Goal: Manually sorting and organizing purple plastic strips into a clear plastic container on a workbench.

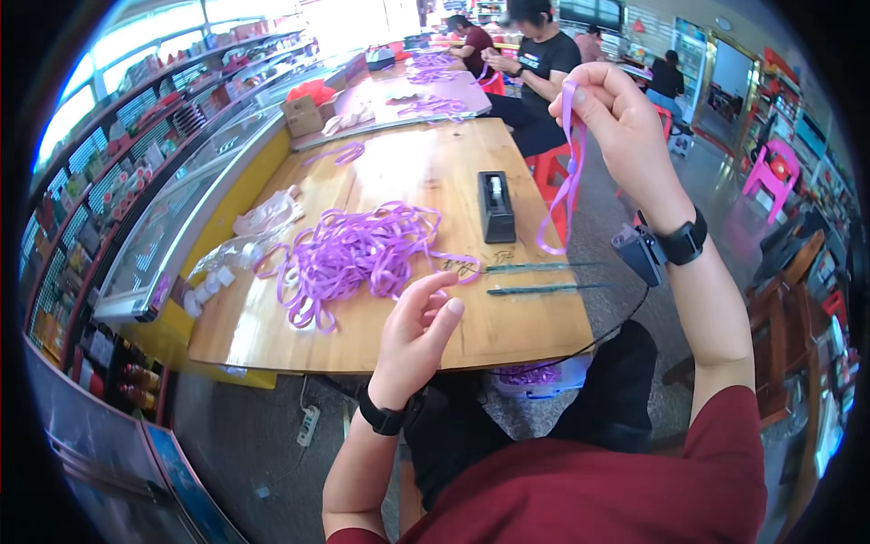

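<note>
Raised over the right side of the table, my right hand (614, 127) pinches a purple ribbon loop (573, 172) between thumb and fingers, and the loop hangs down. My left hand (414, 340) is at the table's near edge with fingers loosely bent and thumb apart; I see nothing in it. Just beyond it lies a tangled heap of purple ribbons (358, 258). A black tape dispenser (496, 208) stands right of the heap. Two thin dark green strips (548, 289) lie between the dispenser and the near edge.
Crumpled clear plastic (227, 254) lies at the wooden table's left side, against a glass display case (195, 172). Farther off, a cardboard box (304, 116) stands left of more ribbons. A person in black (544, 63) sits beyond. A plastic bin (544, 385) sits under the table.
</note>
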Action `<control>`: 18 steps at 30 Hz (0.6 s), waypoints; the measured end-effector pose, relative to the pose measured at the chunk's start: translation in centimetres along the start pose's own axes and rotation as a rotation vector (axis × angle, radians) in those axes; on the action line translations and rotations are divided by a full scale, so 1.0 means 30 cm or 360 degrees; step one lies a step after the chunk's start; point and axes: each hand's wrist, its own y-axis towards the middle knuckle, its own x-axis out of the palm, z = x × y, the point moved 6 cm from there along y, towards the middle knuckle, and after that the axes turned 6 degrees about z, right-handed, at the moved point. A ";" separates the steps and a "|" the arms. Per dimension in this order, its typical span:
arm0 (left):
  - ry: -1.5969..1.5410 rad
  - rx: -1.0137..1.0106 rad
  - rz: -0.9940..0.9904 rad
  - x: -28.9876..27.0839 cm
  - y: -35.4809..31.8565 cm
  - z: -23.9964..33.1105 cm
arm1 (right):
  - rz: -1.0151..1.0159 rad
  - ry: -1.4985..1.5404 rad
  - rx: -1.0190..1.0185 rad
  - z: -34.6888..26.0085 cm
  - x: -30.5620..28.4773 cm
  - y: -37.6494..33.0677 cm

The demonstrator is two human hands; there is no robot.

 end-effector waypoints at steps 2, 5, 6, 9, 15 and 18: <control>0.0007 0.0023 -0.0055 0.081 0.031 0.040 | 0.0015 -0.0028 0.0039 -0.035 -0.051 -0.059; 0.0104 0.0271 -0.0169 0.232 0.083 0.108 | 0.0031 -0.0078 0.0051 -0.051 -0.130 -0.159; 0.0175 0.0420 -0.0233 0.288 0.095 0.136 | -0.0017 -0.0228 0.0092 -0.058 -0.154 -0.197; 0.0227 0.0629 -0.0388 0.454 0.141 0.165 | -0.0068 -0.0412 0.0173 -0.048 -0.224 -0.297; -0.0325 -0.0136 -0.1096 0.710 0.112 0.146 | -0.0062 -0.0734 0.0233 0.025 -0.386 -0.459; -0.0314 -0.0102 -0.1108 0.743 0.105 0.156 | 0.0009 -0.0747 0.0379 0.119 -0.466 -0.555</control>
